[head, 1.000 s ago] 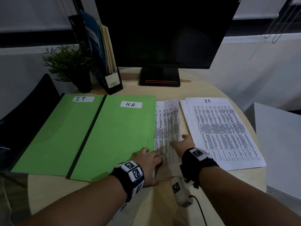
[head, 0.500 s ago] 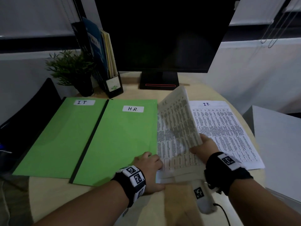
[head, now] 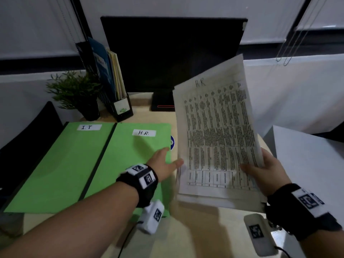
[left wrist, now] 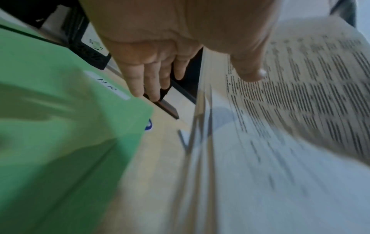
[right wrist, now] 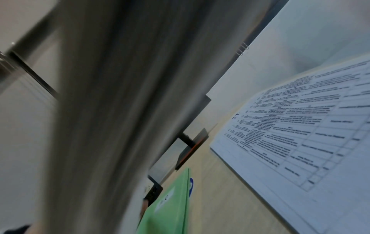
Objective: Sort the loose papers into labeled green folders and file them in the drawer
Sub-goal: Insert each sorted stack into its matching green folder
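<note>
Dim room. Round light-wood table (head: pixel 195 229) fills lower frame. Black monitor (head: pixel 171 53), screen dark, at top centre, its stand (head: pixel 162 103) on the table. Left of it a black file holder (head: pixel 119 101) with booklets, then a small potted plant (head: pixel 78 92). White blinds (head: pixel 37 25) with hanging cords (head: pixel 286 43) across the top. Black chair back (head: pixel 28 131) at left edge, grey-white cabinet (head: pixel 312 161) at right.

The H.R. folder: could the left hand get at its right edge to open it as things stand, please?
Probably yes: the left hand is open at the H.R. folder's right edge, nothing lies on the cover, and the right hand holds the papers up clear.
</note>
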A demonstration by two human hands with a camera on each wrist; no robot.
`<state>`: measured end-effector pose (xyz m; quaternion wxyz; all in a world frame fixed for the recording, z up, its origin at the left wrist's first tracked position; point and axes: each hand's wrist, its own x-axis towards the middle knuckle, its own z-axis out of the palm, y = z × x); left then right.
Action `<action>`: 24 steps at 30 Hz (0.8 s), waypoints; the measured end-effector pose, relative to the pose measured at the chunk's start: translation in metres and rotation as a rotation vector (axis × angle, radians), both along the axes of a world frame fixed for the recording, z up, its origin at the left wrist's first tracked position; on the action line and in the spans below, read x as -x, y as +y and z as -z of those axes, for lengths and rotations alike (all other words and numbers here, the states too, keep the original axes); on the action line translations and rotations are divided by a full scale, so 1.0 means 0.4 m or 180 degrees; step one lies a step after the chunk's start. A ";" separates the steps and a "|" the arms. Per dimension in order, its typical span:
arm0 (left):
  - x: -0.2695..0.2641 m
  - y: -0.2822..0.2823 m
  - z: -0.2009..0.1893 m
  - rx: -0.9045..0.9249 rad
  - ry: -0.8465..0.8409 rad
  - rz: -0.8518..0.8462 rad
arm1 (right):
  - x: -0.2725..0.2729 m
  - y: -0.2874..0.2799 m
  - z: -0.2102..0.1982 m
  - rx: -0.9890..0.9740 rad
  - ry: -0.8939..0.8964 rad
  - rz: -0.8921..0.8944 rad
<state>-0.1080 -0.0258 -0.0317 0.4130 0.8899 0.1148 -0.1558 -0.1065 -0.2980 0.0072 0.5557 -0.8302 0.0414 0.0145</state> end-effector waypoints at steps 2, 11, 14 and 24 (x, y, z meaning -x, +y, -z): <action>-0.036 0.002 -0.049 0.0713 -0.0151 -0.0380 | 0.005 0.000 -0.001 -0.0180 0.0018 -0.0022; -0.036 -0.032 -0.163 0.1604 -0.1189 -0.0842 | -0.002 0.038 0.036 -0.0276 0.0240 0.0173; -0.001 -0.052 -0.163 0.1693 -0.1328 -0.0785 | 0.007 0.048 0.023 -0.0409 0.0157 0.0228; 0.019 -0.058 -0.227 0.1407 -0.1626 -0.0816 | 0.006 0.084 -0.122 -0.1367 -0.0735 0.0336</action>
